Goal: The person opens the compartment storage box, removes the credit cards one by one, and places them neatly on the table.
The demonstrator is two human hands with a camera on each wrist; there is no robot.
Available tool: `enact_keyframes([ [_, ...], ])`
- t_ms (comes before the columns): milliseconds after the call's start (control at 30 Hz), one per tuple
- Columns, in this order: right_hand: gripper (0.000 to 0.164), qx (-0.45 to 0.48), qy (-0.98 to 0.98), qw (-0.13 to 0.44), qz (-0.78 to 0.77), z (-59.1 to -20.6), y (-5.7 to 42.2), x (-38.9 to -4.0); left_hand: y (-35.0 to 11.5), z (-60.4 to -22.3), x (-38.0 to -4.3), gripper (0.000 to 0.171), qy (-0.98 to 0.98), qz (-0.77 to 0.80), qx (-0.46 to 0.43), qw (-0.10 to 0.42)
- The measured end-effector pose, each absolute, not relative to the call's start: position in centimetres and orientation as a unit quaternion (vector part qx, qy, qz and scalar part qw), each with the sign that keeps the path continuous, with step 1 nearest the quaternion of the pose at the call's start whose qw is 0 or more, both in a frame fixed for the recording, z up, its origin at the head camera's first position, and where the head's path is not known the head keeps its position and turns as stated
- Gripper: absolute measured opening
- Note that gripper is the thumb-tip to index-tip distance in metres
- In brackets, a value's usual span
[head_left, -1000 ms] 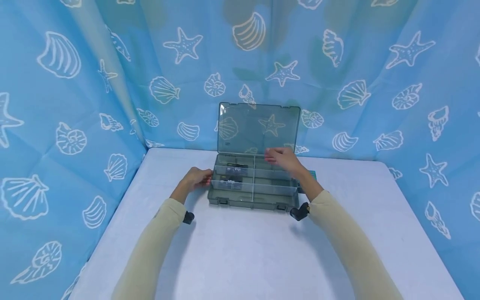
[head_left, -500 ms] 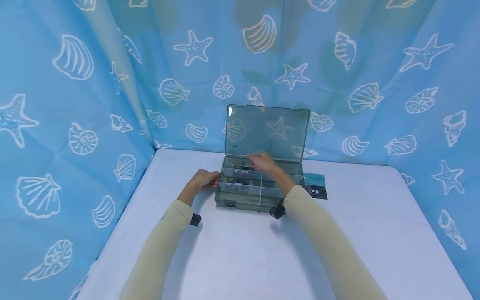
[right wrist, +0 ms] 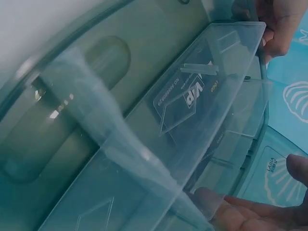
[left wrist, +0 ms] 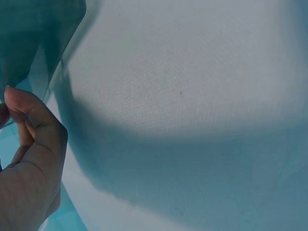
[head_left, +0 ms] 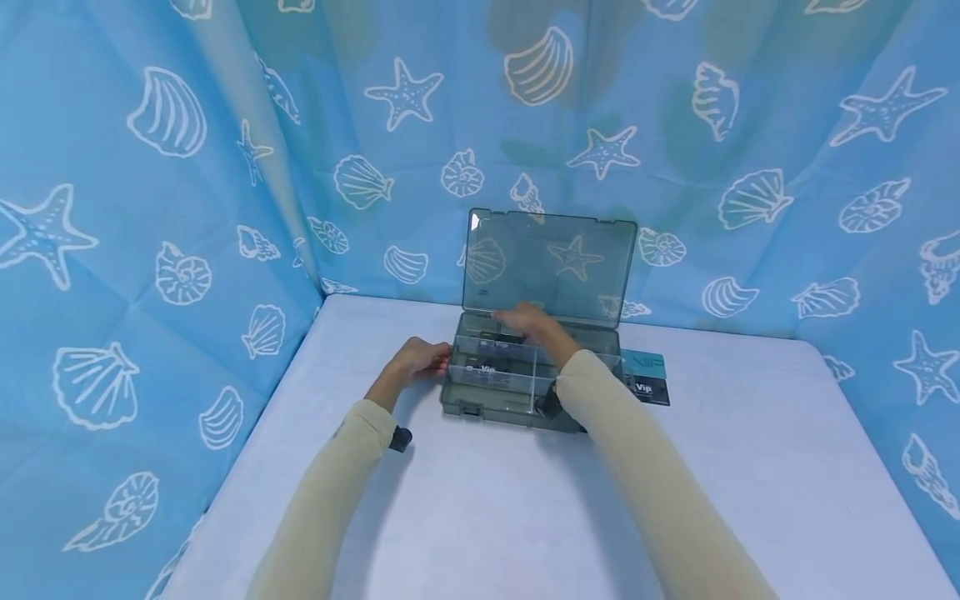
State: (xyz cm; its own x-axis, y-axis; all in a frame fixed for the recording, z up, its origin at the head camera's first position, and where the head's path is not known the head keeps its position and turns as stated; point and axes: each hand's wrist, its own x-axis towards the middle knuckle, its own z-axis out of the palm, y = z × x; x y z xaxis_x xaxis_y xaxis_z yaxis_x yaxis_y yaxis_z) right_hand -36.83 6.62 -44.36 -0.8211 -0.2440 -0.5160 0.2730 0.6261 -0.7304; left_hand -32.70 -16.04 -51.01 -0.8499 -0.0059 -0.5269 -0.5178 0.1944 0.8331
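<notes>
A smoky, see-through compartment box [head_left: 487, 406] lies on the table, its lid [head_left: 547, 267] standing up at the back. Clear dividers [head_left: 533, 379] split the tray. Black Vip cards [head_left: 487, 371] lie in the left compartments; one Vip card [right wrist: 190, 96] shows through a divider in the right wrist view. My left hand [head_left: 420, 358] holds the box's left side, thumb and fingers [left wrist: 29, 103] at its edge. Reaching into the back-left compartment, my right hand [head_left: 531, 321] has its fingers [right wrist: 240, 214] at the dividers, thumb apart. Part of its fingertips is hidden.
Just right of the box lie a teal card [head_left: 645, 363] and a black Vip card [head_left: 651, 389], partly behind the right sleeve. A white cloth covers the table [head_left: 480, 508]. Blue shell-print curtains [head_left: 420, 167] rise at the back and both sides.
My right hand has moved left from above the box's right half and down into the back-left compartment. The left hand keeps its place at the box's side. The view has shifted slightly.
</notes>
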Motion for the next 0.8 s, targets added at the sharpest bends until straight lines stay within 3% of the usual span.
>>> enact_keyframes([
  [300,0.085,0.029,0.823,0.285,-0.49,-45.0,6.3,-37.0,-15.9,-51.2,-32.8,0.022,0.738,0.616,-0.181,0.206],
  [533,0.071,0.06,0.763,0.282,-0.579,-45.7,6.1,-36.8,-15.8,-51.1,-32.7,0.022,0.735,0.617,-0.189,0.209],
  [800,0.066,0.126,0.697,0.295,-0.641,-46.2,6.5,-37.4,-15.8,-51.4,-32.8,0.02,0.736,0.622,-0.183,0.198],
])
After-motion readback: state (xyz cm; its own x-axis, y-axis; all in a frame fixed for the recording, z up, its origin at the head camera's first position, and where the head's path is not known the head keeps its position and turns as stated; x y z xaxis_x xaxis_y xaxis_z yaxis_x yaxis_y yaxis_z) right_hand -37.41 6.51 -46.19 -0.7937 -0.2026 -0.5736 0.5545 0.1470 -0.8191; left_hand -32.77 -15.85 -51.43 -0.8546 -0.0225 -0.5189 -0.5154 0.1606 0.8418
